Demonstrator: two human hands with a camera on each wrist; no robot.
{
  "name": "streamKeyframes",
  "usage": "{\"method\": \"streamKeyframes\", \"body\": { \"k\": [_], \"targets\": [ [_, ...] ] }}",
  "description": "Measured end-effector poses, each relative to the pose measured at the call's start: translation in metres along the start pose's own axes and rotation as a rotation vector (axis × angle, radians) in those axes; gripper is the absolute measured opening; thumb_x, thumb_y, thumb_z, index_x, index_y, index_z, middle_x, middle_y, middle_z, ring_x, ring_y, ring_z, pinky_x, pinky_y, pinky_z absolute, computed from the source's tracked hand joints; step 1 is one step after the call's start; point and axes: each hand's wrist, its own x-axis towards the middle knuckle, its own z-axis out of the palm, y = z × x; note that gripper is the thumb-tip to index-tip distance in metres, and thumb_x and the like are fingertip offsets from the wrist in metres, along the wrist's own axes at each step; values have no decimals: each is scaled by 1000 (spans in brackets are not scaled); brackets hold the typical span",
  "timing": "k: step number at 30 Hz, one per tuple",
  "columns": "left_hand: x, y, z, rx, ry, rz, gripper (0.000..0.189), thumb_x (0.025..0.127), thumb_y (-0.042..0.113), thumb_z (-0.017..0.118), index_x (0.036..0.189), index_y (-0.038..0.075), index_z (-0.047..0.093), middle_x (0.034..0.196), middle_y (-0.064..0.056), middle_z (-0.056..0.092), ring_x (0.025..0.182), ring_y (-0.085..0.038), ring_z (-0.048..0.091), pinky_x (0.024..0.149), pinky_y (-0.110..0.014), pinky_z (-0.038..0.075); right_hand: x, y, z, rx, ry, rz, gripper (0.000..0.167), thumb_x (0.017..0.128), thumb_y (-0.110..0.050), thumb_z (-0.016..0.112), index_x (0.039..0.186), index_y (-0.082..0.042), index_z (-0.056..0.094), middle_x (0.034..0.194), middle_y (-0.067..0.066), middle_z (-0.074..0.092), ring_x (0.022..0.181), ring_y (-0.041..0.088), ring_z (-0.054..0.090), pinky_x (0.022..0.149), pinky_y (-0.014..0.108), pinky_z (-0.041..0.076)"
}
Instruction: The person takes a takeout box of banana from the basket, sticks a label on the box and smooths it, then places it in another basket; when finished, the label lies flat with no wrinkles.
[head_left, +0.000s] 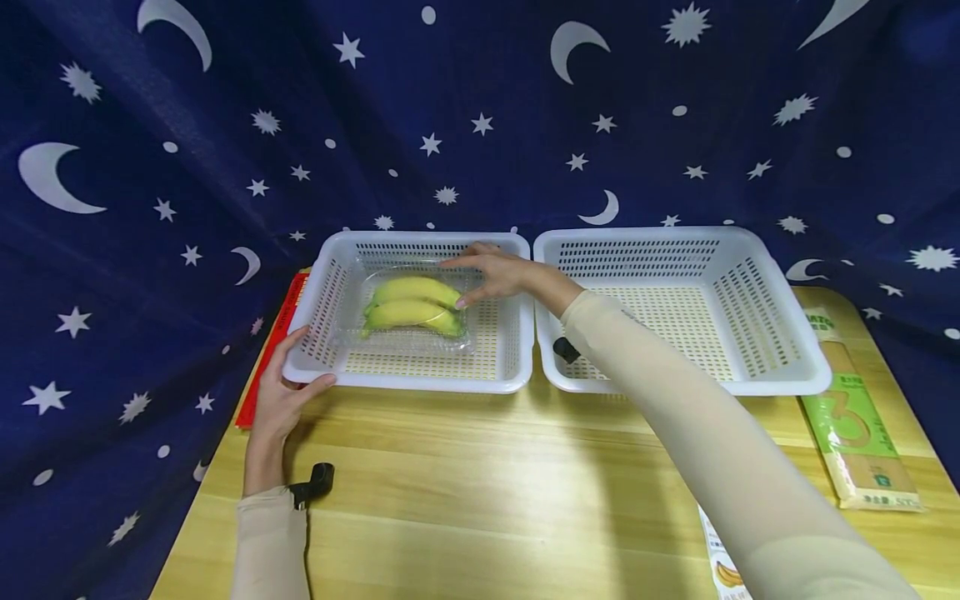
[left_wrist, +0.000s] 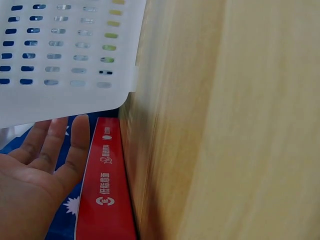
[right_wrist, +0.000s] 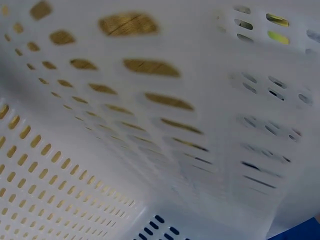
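Note:
A clear plastic box (head_left: 352,333) with yellow-green bananas (head_left: 412,304) inside lies in the left white basket (head_left: 420,382). Over the right part of that box is my right hand (head_left: 495,273), thumb and fingers spread and touching its top. At the basket's front left corner is my left hand (head_left: 279,404), its thumb near the front rim and its fingers along the left side. In the left wrist view the left hand (left_wrist: 45,170) has extended fingers under the basket's wall (left_wrist: 65,100). The right wrist view shows perforated basket walls (right_wrist: 165,150), with the right hand out of sight.
A second white basket (head_left: 697,388) stands to the right, under the right forearm. Beside it lies a green and tan packet (head_left: 855,408). A red box (left_wrist: 105,200) lies left of the first basket. A printed leaflet (head_left: 722,554) rests on the wooden table (head_left: 480,483); a patterned dark-blue cloth (head_left: 510,192) hangs behind.

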Motion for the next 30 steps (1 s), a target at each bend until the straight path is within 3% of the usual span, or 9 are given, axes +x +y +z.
{"method": "streamKeyframes", "body": {
  "k": [11,15,20,26,30],
  "targets": [
    [-3,14,3,-4,-3,-20,87,73,-22,70,149,5,36,146,-15,39,119,-19,46,91,-13,48,1,1,0,-11,4,0,81,80,-47,77,150,-30,39,150,12,34,140,30,28,117,54,25],
    [-3,16,3,4,-2,-19,87,73,-22,70,149,4,36,146,-18,37,119,-20,46,91,-12,48,2,0,0,-21,21,8,81,78,-50,78,149,-33,42,141,11,37,128,26,36,109,47,35],
    [-1,7,1,14,4,-4,88,73,-20,72,150,8,37,147,-13,39,118,-16,46,91,-11,47,2,0,1,-24,21,25,81,78,-54,77,148,-37,41,132,9,36,112,24,41,97,41,43],
    [-2,3,0,0,-2,28,89,72,-19,73,149,9,39,145,-8,41,118,-14,47,90,-11,47,3,0,0,39,-34,11,83,81,-50,75,152,-32,36,153,9,25,133,31,39,109,52,38],
    [-3,3,0,2,-6,27,89,72,-19,73,149,10,38,146,-10,40,117,-14,48,90,-11,47,3,1,-1,75,-49,7,84,81,-47,77,152,-31,35,156,11,22,140,34,33,113,55,34]
  ]
}}
